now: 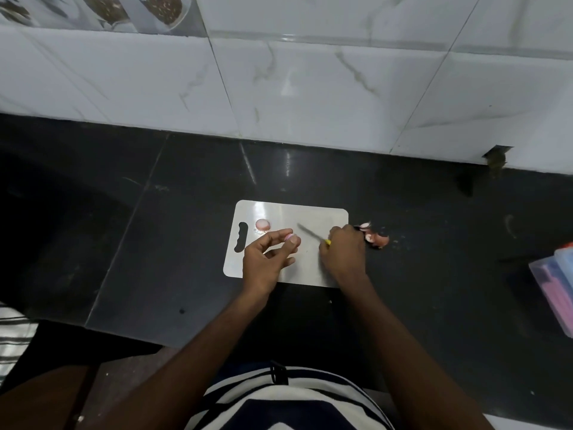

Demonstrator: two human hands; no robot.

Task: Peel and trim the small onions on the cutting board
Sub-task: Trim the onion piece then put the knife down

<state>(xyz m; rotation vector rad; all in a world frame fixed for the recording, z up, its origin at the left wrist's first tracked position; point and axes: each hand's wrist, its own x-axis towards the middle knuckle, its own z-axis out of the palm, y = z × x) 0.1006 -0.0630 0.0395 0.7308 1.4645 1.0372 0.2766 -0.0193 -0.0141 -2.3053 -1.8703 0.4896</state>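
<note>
Across the dark tabletop lies the white cutting board, landmark for all else. Off the board's right edge, a heap of pink peelings on the bare tabletop, so some peeling judged already done. Near the board's handle slot, one small onion, pale pink and smooth, seemingly peeled. Over the board's left half, left hand, fingertips pinched shut on a second onion, pinkish-white, low over the board; touching it or not cannot be told. Over the board's right edge, right hand, grip closed around a yellow-handled knife, blade pointing toward the board's middle, clear of the held onion. Trimming of that onion judged pending; no unpeeled onions seen on the board.
</note>
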